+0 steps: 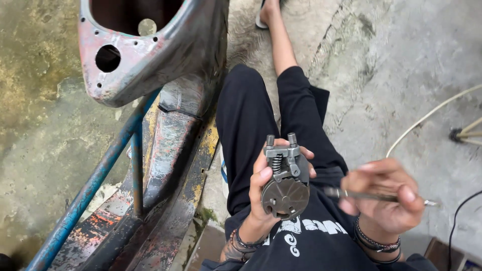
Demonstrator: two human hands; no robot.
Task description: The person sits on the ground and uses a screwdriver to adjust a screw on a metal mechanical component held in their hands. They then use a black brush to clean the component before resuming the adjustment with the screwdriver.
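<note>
My left hand (263, 188) grips a small grey metal engine part (285, 175) with a round flat face, a coil spring and two short studs on top, held upright over my lap. My right hand (384, 193) is closed around a thin metal tool (351, 194), a rod-like driver whose tip points left toward the part and stops a little short of it. The tool's other end sticks out past my fingers to the right. I sit with black trousers and a black printed shirt below both hands.
A stripped, rusty scooter body shell (160, 55) with round holes lies at the left on a blue tube frame (100, 170). The floor is bare concrete (401, 60). A white cable (432, 113) and a black cable (459, 211) run at the right.
</note>
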